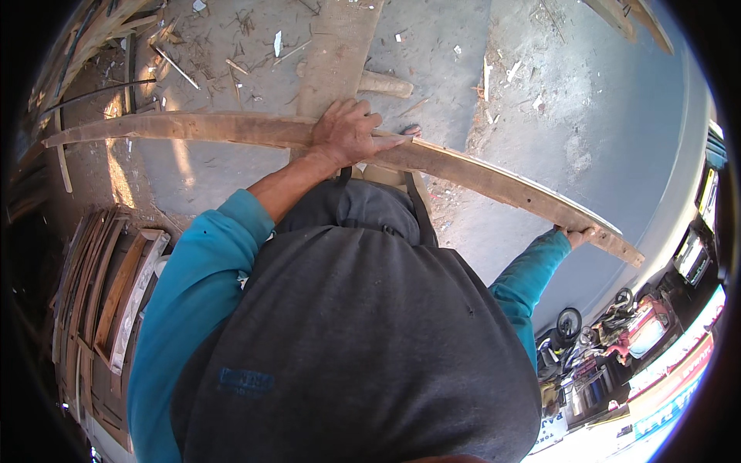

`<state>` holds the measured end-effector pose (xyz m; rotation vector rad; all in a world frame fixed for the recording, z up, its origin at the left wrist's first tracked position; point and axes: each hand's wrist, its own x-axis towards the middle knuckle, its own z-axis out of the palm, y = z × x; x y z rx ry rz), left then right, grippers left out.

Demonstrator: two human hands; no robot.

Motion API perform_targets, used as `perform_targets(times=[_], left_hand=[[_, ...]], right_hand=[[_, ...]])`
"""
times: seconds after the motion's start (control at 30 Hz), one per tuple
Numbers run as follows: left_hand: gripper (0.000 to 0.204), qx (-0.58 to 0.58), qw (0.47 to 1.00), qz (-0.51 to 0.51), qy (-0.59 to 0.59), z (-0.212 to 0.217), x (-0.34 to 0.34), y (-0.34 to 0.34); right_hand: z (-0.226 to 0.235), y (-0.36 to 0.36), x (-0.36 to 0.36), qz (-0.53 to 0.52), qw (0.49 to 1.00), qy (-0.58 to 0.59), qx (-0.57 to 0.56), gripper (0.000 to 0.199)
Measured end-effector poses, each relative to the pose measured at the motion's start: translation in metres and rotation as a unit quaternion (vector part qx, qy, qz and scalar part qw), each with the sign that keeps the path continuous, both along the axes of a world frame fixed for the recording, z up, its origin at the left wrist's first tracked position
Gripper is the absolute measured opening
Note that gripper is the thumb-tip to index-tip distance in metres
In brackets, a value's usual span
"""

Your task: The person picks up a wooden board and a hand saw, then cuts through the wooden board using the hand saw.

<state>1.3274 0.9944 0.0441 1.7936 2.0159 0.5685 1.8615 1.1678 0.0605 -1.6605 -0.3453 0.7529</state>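
A long, worn wooden plank stretches across in front of me, from the far left to the right. Over its middle, my left hand is closed on the upper edge, with the thumb pointing right. My right hand grips the same plank near its right end; the plank hides most of those fingers. Along the right half, a thin pale strip shows at the plank's far edge. Under or just behind the left hand, a wide board runs away from me, and the plank crosses its near end.
A short round piece of wood lies beside the wide board. Wood scraps and shavings litter the grey floor. Stacked timber stands at the left, with more lumber at the upper left. Wheels and mixed goods sit at the lower right.
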Motion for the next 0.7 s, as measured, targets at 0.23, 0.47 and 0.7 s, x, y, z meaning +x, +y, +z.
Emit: perform_targets(times=[0.23,0.47,0.7], left_hand=[[0.050,0.000,1.000,0.004,0.003,0.003,0.000,-0.002],[0.051,0.007,1.000,0.002,-0.014,-0.008,0.000,-0.004],[0.061,-0.034,0.999,-0.023,-0.006,-0.012,-0.003,-0.003]], right_hand=[[0.021,-0.010,0.031,-0.002,0.999,-0.030,0.043,0.064],[0.058,-0.033,0.011,-0.051,0.993,-0.053,0.096,0.069],[0.217,-0.083,-0.158,0.011,0.932,-0.261,0.253,0.079]])
